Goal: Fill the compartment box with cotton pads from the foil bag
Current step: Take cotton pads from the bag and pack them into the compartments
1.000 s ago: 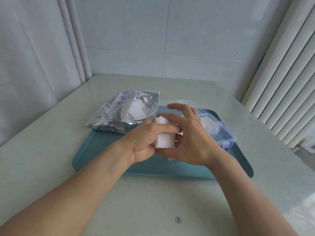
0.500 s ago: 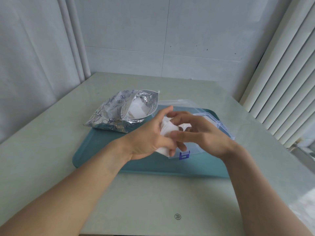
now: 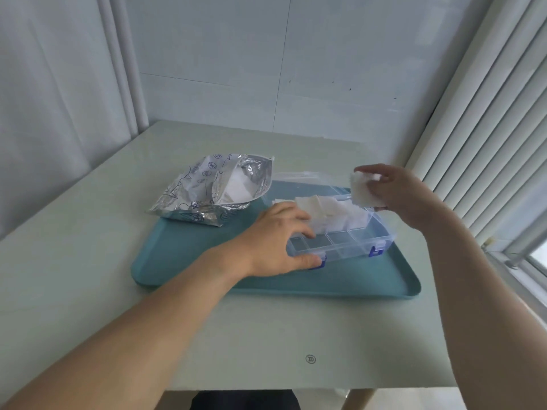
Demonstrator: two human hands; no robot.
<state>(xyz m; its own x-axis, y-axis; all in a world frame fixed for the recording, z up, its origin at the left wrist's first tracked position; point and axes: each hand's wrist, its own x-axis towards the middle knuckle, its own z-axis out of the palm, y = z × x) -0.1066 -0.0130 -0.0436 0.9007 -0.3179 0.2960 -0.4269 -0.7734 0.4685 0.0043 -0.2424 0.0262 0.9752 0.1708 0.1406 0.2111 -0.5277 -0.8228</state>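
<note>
A clear compartment box (image 3: 359, 246) with blue latches lies open on a teal tray (image 3: 296, 281). Its rear compartments hold white cotton pads (image 3: 343, 216); the front ones show no pads. My left hand (image 3: 279, 241) grips the box's left front corner, thumb by the latch and fingers over the rim. My right hand (image 3: 393, 192) is raised above the box's right end and pinches a small stack of cotton pads (image 3: 361, 189). The open foil bag (image 3: 213, 190), with white pads inside, lies on the tray's back left corner.
The tray sits on a pale green table (image 3: 88, 247) set against a wall. A curtain hangs on the left and vertical blinds (image 3: 488, 128) on the right. The box's clear lid (image 3: 299, 180) lies back behind it.
My hands have parted. The right hand rose to the right with a stack of pads, while the left dropped onto the box's left front corner. The box interior is now uncovered.
</note>
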